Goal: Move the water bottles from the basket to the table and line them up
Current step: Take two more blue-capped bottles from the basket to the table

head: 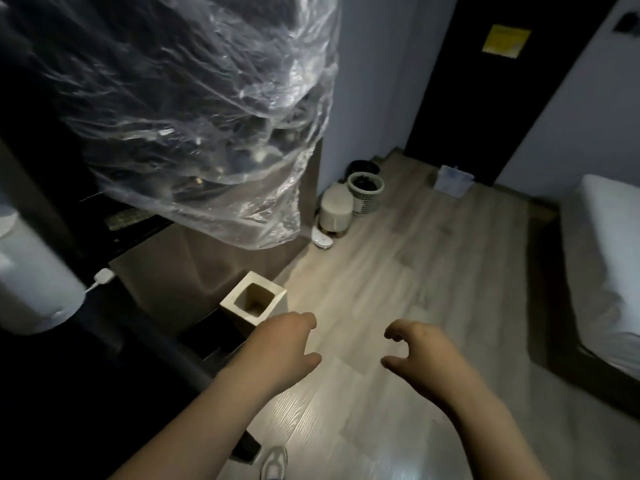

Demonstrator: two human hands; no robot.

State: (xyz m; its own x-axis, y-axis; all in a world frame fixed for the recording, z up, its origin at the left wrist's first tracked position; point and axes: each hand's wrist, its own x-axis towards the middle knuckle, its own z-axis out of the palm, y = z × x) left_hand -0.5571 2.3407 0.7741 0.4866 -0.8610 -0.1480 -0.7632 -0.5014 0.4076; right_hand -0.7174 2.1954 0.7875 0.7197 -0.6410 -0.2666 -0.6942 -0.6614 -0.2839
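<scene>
- Nearest me, at the bottom edge of the view, a pale shoe (273,462) stands on the wooden floor (398,271).
- My left hand (287,344) and right hand (419,348) hang over the floor, apart from each other. The fingers of both are loosely curled, thumbs out, and they grip nothing.
- Just left of the left hand stands a square cream container (254,303), its top open.
- Further left, a white cylinder (31,271) sits in the dark, with a white plug (104,276) beside it.
- At right, the white bed (606,254) runs along the wall.
- Above the container, clear plastic sheeting (214,133) drapes over dark shapes I cannot make out.
- In the far corner, a round white bin (336,209) stands just beside a small basket (366,192) with dark contents. I cannot tell whether the water bottles are inside.
- Farthest away, a pale box (453,181) rests at the foot of a dark door (485,98), which carries a yellow notice (507,41).
</scene>
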